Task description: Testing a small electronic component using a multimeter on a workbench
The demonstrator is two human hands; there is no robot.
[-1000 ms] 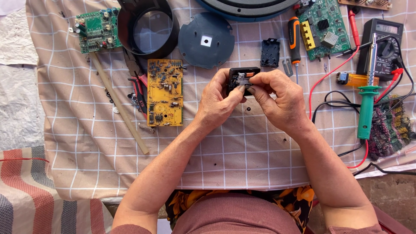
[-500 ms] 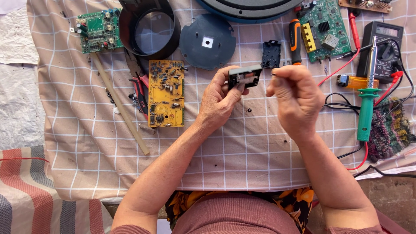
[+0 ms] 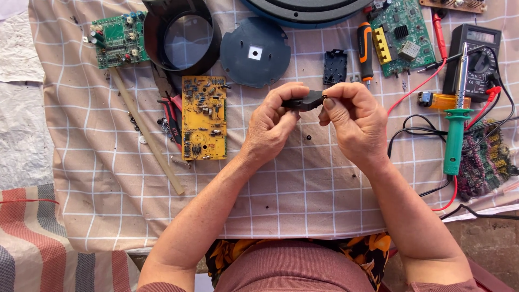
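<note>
At the bottom of the frame both forearms rise toward the middle, where the two hands meet over the checked beige cloth (image 3: 303,205). The left hand (image 3: 270,127) has its thumb and first fingers clamped on a small black plastic part (image 3: 304,101), holding its left end. The right hand (image 3: 354,121) closes on the same part from the other side, fingertips pinched at its right end, so both grips are shut on it and neither is nearer than the other. The part sits just above centre frame, raised off the cloth, with its long axis running left to right between the two grips, tilted slightly up toward the right. What the fingers do at its far face cannot be told.

Just below the hands a small dark ring or washer (image 3: 308,138) lies on the cloth. Left of centre lies a yellow circuit board (image 3: 204,117), long axis running up the frame, with red-handled pliers (image 3: 174,116) beside it and a wooden stick (image 3: 146,132) slanting further left. At right a green-handled soldering iron (image 3: 455,130) stands lengthwise up the frame. Beyond the hands are a small black plastic cover (image 3: 334,66), an orange-and-black screwdriver (image 3: 366,50) and a round dark blue disc (image 3: 255,51). At the top sit a black cylindrical housing (image 3: 184,35), a green circuit board (image 3: 119,39) upper left, another green circuit board (image 3: 403,35) and a multimeter (image 3: 476,57) upper right.
</note>
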